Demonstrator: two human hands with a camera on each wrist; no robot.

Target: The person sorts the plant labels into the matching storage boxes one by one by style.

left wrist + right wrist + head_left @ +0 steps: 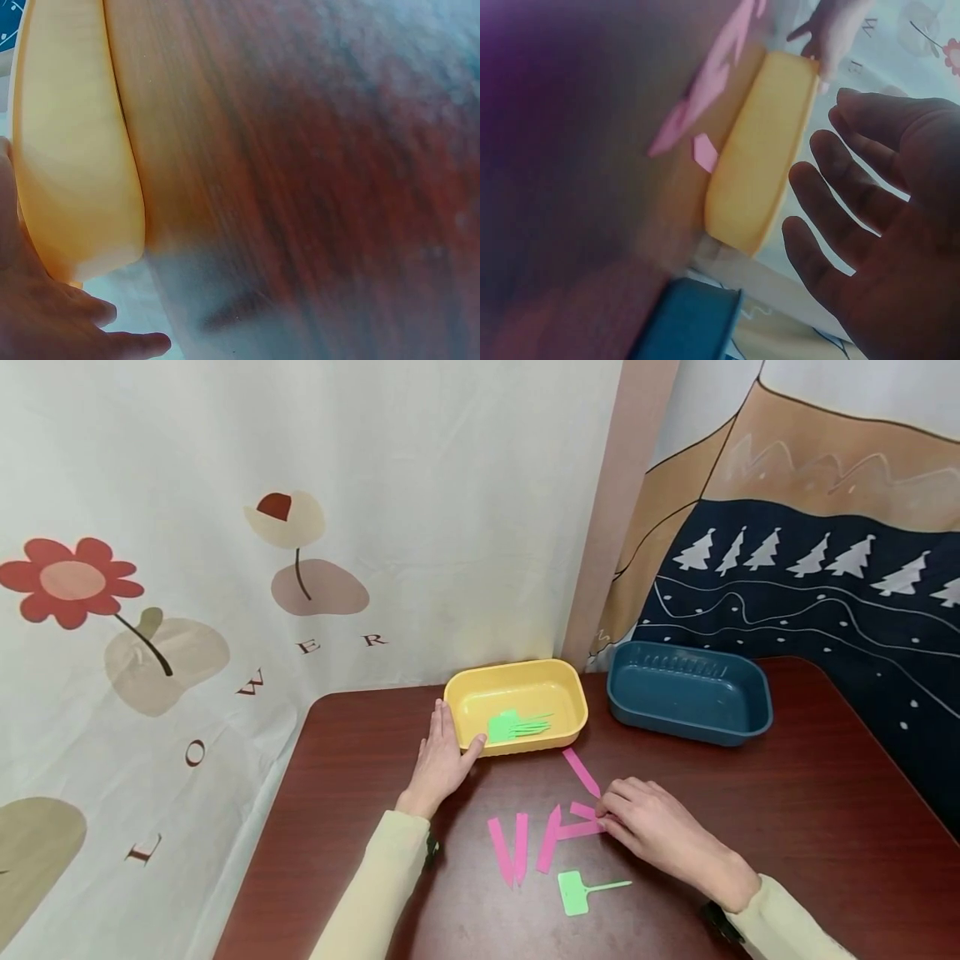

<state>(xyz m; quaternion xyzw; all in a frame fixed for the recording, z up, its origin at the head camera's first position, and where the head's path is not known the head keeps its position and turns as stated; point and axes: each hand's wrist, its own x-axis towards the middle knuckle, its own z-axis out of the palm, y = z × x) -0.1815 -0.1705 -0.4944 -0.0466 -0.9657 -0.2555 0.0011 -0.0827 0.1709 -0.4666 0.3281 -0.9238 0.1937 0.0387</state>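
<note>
My left hand (441,768) rests against the left end of a yellow tray (570,689), its thumb at the front rim and its fingers extended. Inside the tray lie several green T-shaped plant labels (504,727). My right hand (652,822) is over the table at the right ends of some pink pointed plant labels (577,831). In the right wrist view its fingers (847,202) are loosely bent and apart, with nothing seen between them. More pink labels (521,847) lie to the left, and one pink label (581,772) lies just before the tray.
A single green T-shaped label (573,893) lies on the brown table (360,752) near the front. To the right of the yellow tray stands a dark blue tray (690,727). Printed curtains (450,527) hang behind the table.
</note>
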